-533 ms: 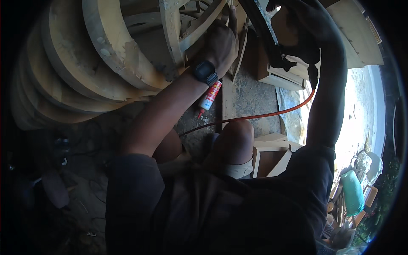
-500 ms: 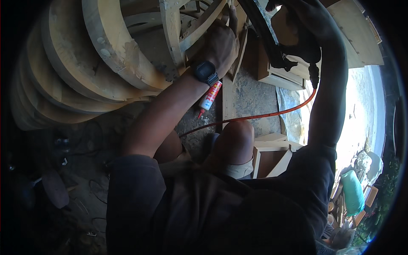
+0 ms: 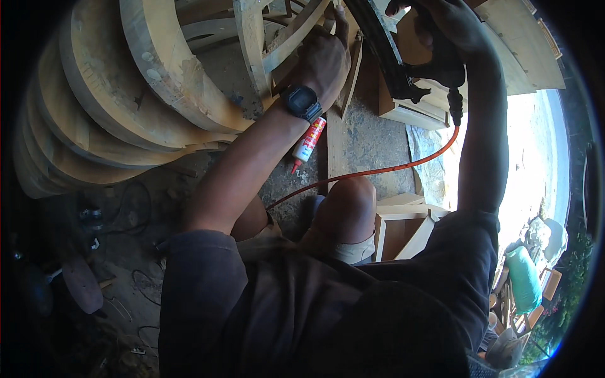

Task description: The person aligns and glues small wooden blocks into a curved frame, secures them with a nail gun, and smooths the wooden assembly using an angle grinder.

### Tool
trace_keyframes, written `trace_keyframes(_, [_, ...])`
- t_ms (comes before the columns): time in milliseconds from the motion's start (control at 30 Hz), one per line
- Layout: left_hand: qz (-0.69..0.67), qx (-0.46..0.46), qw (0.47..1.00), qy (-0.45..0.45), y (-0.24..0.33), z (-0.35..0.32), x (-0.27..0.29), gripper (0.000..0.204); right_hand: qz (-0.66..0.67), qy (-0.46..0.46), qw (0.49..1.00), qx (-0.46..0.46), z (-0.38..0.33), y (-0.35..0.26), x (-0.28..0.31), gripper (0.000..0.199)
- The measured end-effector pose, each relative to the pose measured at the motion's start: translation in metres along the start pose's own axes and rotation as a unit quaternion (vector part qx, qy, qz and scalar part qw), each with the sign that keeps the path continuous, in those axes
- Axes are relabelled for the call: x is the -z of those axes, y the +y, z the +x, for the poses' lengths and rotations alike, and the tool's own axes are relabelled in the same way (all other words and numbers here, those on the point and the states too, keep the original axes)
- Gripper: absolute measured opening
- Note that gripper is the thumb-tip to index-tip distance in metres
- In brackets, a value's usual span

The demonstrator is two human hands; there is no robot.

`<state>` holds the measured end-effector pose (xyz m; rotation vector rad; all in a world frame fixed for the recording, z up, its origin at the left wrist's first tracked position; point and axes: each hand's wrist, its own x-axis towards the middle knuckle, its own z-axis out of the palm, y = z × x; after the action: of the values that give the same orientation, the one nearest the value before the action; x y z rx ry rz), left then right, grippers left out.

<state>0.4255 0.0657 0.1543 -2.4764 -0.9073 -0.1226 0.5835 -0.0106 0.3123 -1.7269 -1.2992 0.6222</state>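
Observation:
My right hand (image 3: 450,28) is closed round the grip of a black pneumatic nail gun (image 3: 382,53), whose long magazine slants beside the wood. A coupling on the grip's end joins it to an orange air hose (image 3: 384,170). My left hand (image 3: 322,63), with a watch at the wrist, is closed on a wooden frame (image 3: 296,41) of curved and straight pieces; its thumb points up along the wood and its fingertips are partly hidden. The nail gun's nose lies beyond the top edge. Below my left wrist, a white and red glue bottle (image 3: 307,146) lies on the floor.
Large curved wooden ribs (image 3: 183,82) stand at the left. Wooden boxes (image 3: 413,116) are at the right, and another open wooden piece (image 3: 403,230) sits beside my knee (image 3: 346,211). The hose crosses over my knee. A teal bag (image 3: 523,280) lies outside at right.
My right hand and the nail gun have shifted slightly left and up in the view. The left hand keeps its hold on the wooden frame.

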Motion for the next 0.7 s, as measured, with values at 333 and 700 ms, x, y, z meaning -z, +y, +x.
trace_keyframes(333, [0.029, 0.009, 0.999, 0.043, 0.001, 0.003, -0.007, 0.072, 0.080, 0.011, 0.997, -0.013, -0.004, 0.001, -0.007, 0.046])
trace_keyframes(700, [0.010, 0.015, 0.998, 0.058, 0.002, 0.002, -0.009, 0.072, 0.041, 0.014, 0.999, -0.032, -0.008, -0.003, -0.007, 0.047])
